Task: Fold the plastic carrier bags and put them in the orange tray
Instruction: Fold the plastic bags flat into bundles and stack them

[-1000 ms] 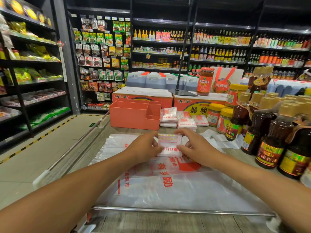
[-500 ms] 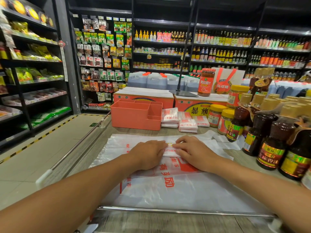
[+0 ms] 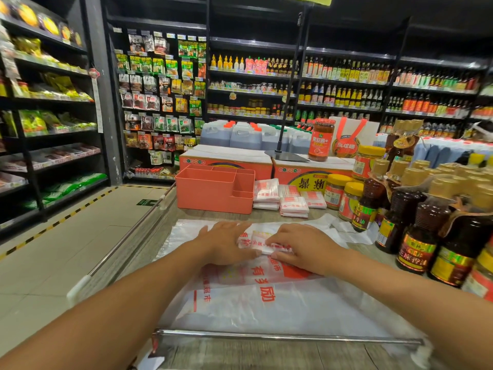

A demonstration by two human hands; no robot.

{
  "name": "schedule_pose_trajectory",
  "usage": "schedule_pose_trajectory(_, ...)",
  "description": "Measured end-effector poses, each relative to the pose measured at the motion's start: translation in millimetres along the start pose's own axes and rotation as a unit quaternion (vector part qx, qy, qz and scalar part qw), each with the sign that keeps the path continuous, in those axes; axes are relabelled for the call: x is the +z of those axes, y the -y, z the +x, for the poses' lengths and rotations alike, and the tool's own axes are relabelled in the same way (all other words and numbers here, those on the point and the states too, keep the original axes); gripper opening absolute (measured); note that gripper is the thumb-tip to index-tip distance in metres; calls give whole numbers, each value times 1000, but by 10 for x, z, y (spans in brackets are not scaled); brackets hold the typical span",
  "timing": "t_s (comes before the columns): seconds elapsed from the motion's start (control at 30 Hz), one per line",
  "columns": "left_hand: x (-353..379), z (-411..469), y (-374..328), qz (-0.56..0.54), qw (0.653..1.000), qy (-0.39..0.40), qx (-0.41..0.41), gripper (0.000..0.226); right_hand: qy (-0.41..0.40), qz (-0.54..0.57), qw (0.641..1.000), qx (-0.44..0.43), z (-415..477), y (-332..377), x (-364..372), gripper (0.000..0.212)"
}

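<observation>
Two hands: left hand [image 3: 226,244] and right hand [image 3: 304,249] lie palm-down, fingers pretty much straight, pressing rather than gripping.
Bag in progress: small folded white plastic carrier bag with red print [image 3: 260,243], pinned under both sets of fingertips.
Underneath: flat white carrier bags with red lettering [image 3: 266,305], spread on the grey wood-look bench [image 3: 240,355].
Tray: orange plastic tray with compartments [image 3: 210,194], at the bench's far side, apart from the hands.
Beside tray: stacks of folded bags [image 3: 292,202], just right of it.
Right edge: brown sauce bottles [image 3: 418,236].
</observation>
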State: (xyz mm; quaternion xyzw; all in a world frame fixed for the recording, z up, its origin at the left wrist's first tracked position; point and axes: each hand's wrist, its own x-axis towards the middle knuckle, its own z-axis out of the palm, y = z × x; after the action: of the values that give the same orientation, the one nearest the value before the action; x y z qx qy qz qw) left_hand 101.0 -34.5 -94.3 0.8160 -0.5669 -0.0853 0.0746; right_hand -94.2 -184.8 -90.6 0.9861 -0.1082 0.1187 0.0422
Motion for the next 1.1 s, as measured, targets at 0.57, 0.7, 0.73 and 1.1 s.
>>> schedule_pose_trajectory(0.57, 12, -22, -10, 15, 996, 73, -56, 106, 49, -171, 984, 4, 540, -148, -29, 25)
schedule_pose_trajectory(0.7, 4, -18, -9, 18, 995, 77, -55, 105, 29, -217, 975, 25, 767, -269, 102, 23)
schedule_pose_trajectory(0.73, 3, -16, -8, 19, 995, 78, -54, 105, 29, -213, 976, 33, 822, -294, 128, 21)
schedule_pose_trajectory(1.1, -8, -8, -1, 27, 995, 84, -48, 105, 25, -153, 983, 100, 1097, -408, 251, 11)
